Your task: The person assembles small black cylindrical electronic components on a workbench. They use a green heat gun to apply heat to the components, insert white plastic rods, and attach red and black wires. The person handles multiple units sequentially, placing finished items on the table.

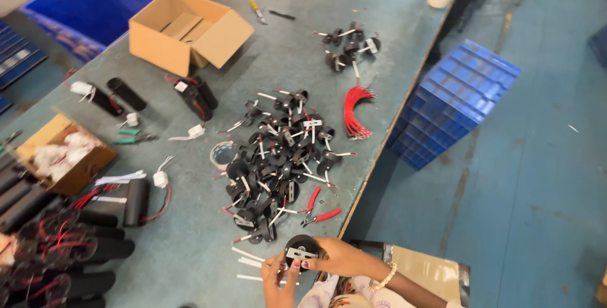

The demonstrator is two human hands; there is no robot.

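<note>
- Both our hands meet at six o'clock, at the table's near edge: our right hand (344,257) grips a round black disc (301,248) by its rim, and our left hand (278,276) pinches at the small white strip on its face.
- We judge the disc light and stiff, with a hard smooth rim; the rim is the safest place to hold it, since the thin tabs look bendable.
- At twelve o'clock from the hands lies a pile of similar discs (281,156) with white tabs and red leads.
- Red-handled pliers (319,215) lie just beside the pile, at one o'clock from the hands.
- Loose white strips (248,259) rest near our left hand at nine o'clock.
- We see the grey table (190,245) bearing it all.
</note>
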